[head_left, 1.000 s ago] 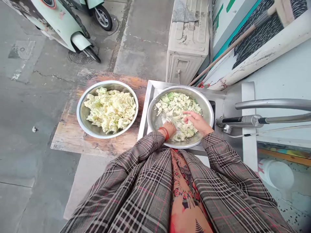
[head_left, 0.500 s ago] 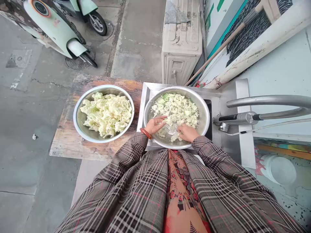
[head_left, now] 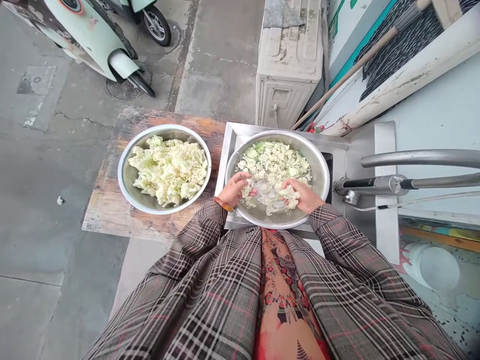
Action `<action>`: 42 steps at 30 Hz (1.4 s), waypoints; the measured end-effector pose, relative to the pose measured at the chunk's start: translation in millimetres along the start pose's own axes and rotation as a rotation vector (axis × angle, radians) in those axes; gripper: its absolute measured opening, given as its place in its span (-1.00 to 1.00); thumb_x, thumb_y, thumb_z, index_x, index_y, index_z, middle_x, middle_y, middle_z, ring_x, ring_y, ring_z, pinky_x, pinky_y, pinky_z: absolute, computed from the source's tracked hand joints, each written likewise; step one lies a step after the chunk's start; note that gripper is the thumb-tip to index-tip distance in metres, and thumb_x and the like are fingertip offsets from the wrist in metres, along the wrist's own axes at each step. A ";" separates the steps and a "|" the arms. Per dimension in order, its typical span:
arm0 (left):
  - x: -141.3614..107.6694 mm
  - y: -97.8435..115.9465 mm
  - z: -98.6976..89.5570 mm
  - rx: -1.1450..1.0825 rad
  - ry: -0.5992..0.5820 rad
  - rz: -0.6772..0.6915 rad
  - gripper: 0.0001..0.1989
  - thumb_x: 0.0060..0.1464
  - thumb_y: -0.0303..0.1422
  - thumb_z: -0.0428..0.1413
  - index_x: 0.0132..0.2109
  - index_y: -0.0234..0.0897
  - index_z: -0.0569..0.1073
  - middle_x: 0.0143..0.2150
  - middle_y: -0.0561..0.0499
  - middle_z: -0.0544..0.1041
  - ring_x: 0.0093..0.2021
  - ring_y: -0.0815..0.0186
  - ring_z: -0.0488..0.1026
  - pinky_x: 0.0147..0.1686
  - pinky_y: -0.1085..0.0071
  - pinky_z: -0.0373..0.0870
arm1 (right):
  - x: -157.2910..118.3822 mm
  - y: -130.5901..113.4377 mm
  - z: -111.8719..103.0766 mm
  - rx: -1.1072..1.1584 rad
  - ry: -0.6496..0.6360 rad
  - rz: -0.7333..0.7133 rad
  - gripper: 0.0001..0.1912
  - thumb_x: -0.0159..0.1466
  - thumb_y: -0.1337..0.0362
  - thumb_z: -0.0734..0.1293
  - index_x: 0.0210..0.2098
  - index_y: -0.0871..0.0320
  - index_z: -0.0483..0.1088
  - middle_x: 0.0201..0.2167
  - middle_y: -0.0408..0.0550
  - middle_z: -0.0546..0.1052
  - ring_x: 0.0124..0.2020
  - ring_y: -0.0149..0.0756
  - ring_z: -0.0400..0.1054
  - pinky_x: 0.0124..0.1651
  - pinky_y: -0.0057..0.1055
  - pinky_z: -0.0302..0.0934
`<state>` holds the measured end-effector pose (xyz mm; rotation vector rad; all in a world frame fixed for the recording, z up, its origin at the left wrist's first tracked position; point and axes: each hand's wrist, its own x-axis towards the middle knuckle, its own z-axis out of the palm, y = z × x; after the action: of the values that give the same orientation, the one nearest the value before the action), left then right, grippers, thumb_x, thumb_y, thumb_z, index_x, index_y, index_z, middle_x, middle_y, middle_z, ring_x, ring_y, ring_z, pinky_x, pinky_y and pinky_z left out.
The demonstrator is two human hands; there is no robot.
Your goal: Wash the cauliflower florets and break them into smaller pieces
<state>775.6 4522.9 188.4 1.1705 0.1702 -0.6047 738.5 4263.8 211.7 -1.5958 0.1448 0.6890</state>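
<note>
Over a metal basin (head_left: pixel 324 175) of water, my left hand (head_left: pixel 235 190) holds a small cauliflower floret (head_left: pixel 246 188) between thumb and fingers. To its right, my right hand (head_left: pixel 305 196) grips another floret (head_left: pixel 290 197) just above the water. Several loose florets (head_left: pixel 277 160) and some green leafy bits (head_left: pixel 262 146) float in the basin, mostly on its far side. A second metal bowl (head_left: pixel 126 185), left of the basin, is heaped with cauliflower pieces (head_left: pixel 170 170).
The basin rests on a steel sink (head_left: pixel 229 142) with a faucet (head_left: pixel 375 184) at right. Beneath the left bowl is a wooden board (head_left: pixel 101 210). An air conditioner unit (head_left: pixel 290 65) stands behind, a mop handle (head_left: pixel 348 72) leans beside it, and scooters (head_left: pixel 97 42) stand far left.
Both hands have risen from the water and moved apart, each with a floret now in its fingers. The whole view has shifted slightly.
</note>
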 end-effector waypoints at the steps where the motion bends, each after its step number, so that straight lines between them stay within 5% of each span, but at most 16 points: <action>1: 0.4 0.5 -2.5 0.045 0.003 -0.012 -0.70 -0.04 -0.28 0.20 -0.16 -0.29 0.39 -0.44 0.09 0.40 -0.44 0.33 0.49 -0.36 0.32 0.48 | 2.4 1.3 4.6 -0.135 -0.026 0.012 -0.61 0.25 -0.10 0.17 -0.20 0.06 0.36 -0.25 -0.03 0.50 -0.30 -0.20 0.41 -0.34 -0.33 0.25; 7: 13.5 -2.8 -4.7 0.891 0.026 0.214 -0.78 0.09 -0.25 0.11 -0.26 -0.32 0.54 -0.26 -0.07 0.50 -0.26 0.25 0.48 -0.16 0.27 0.45 | 17.3 17.9 40.9 -1.213 -0.140 0.079 -0.59 0.19 0.05 0.33 -0.06 0.14 0.48 -0.05 0.16 0.52 -0.03 0.04 0.40 -0.09 -0.22 0.24; 10: 20.2 -3.7 11.7 1.269 -0.115 0.240 -0.70 0.13 -0.23 0.09 -0.08 -0.26 0.58 -0.12 -0.11 0.53 -0.17 0.20 0.50 -0.06 0.28 0.40 | 20.3 21.6 51.7 -1.279 -0.199 0.089 -0.58 0.18 0.05 0.33 -0.04 0.12 0.47 -0.02 0.17 0.52 -0.04 0.03 0.42 -0.14 -0.26 0.23; 16: 29.4 -19.8 47.9 1.707 -0.524 0.012 -0.57 0.11 -0.35 0.08 0.14 -0.16 0.47 0.05 -0.17 0.53 0.02 0.06 0.49 -0.05 0.23 0.41 | 12.3 18.8 38.1 -1.145 -0.329 -0.037 -0.64 0.16 0.26 0.33 -0.02 0.06 0.45 -0.12 -0.01 0.56 -0.13 -0.13 0.44 -0.15 -0.37 0.19; 19: 33.4 -37.0 56.3 1.705 -0.640 -0.074 -0.64 0.02 -0.38 0.15 0.01 -0.19 0.52 -0.05 -0.17 0.58 -0.04 0.05 0.52 -0.07 0.21 0.42 | 3.8 18.1 27.7 -1.037 -0.335 -0.078 -0.63 0.14 0.28 0.33 -0.04 0.09 0.46 -0.15 -0.01 0.57 -0.15 -0.15 0.43 -0.09 -0.34 0.22; 21: 34.3 -48.1 58.4 1.677 -0.617 -0.096 -0.68 -0.02 -0.38 0.18 -0.06 -0.26 0.54 -0.11 -0.20 0.59 -0.09 0.04 0.54 -0.09 0.20 0.43 | -3.1 16.0 19.1 -0.848 -0.297 -0.105 -0.63 0.13 0.31 0.32 -0.05 0.11 0.48 -0.12 -0.03 0.57 -0.10 -0.16 0.42 0.00 -0.30 0.22; 25: 29.0 -58.7 55.6 1.664 -0.537 -0.037 -0.73 -0.08 -0.46 0.18 -0.16 -0.33 0.54 -0.11 -0.27 0.56 -0.12 0.03 0.54 -0.11 0.23 0.43 | -18.4 4.7 -6.6 -0.362 -0.047 -0.104 -0.50 0.20 0.23 0.25 0.14 0.05 0.38 0.07 -0.06 0.47 -0.10 -0.24 0.39 -0.02 -0.30 0.27; 28: 21.2 -48.3 44.8 1.504 -0.477 0.091 -0.84 -0.15 -0.47 0.20 -0.30 -0.30 0.53 -0.15 -0.21 0.54 -0.20 0.10 0.53 -0.20 0.28 0.43 | -24.5 -4.1 -23.9 -0.125 0.102 -0.085 -0.51 0.23 0.08 0.27 0.14 0.01 0.35 -0.02 -0.07 0.46 -0.25 -0.31 0.35 -0.24 -0.39 0.29; 32: 10.7 -7.5 14.2 0.872 -0.213 0.080 -0.84 -0.04 -0.30 0.17 -0.28 -0.27 0.49 -0.24 -0.07 0.54 -0.36 0.26 0.48 -0.45 0.41 0.37 | -19.5 -7.0 -25.8 -0.010 0.183 -0.089 -0.63 0.20 0.03 0.33 -0.07 0.05 0.40 -0.18 -0.11 0.45 -0.26 -0.33 0.31 -0.31 -0.46 0.25; 36: 2.5 37.7 -21.6 0.478 -0.017 0.014 -0.75 0.04 -0.16 0.14 -0.23 -0.26 0.44 -0.15 -0.08 0.57 -0.40 0.31 0.49 -0.58 0.50 0.23 | -7.4 -6.6 -8.7 -0.087 0.159 -0.078 -0.59 0.25 0.06 0.27 0.06 0.00 0.39 -0.05 -0.06 0.49 -0.17 -0.27 0.36 -0.19 -0.37 0.30; 39: 3.5 49.2 -34.5 0.659 0.008 0.086 -0.79 0.00 -0.29 0.16 -0.18 -0.25 0.50 -0.28 -0.04 0.57 -0.40 0.30 0.46 -0.46 0.44 0.32 | 2.6 -6.7 6.3 -0.371 0.057 -0.107 -0.57 0.28 0.16 0.23 0.12 -0.01 0.41 0.15 -0.06 0.44 0.05 -0.18 0.35 0.08 -0.24 0.24; 42: 12.3 34.6 -29.0 1.020 -0.032 0.125 -0.73 -0.14 -0.43 0.23 -0.19 -0.21 0.57 -0.37 -0.01 0.54 -0.30 0.19 0.48 -0.22 0.35 0.37 | 13.1 -4.6 19.6 -0.796 -0.043 -0.089 -0.54 0.28 0.22 0.21 0.16 0.01 0.39 0.19 -0.03 0.43 0.14 -0.07 0.33 0.15 -0.16 0.19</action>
<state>809.3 4553.4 199.6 2.1312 -0.2796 -0.6064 744.5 4286.9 209.2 -2.3235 -0.2667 0.7564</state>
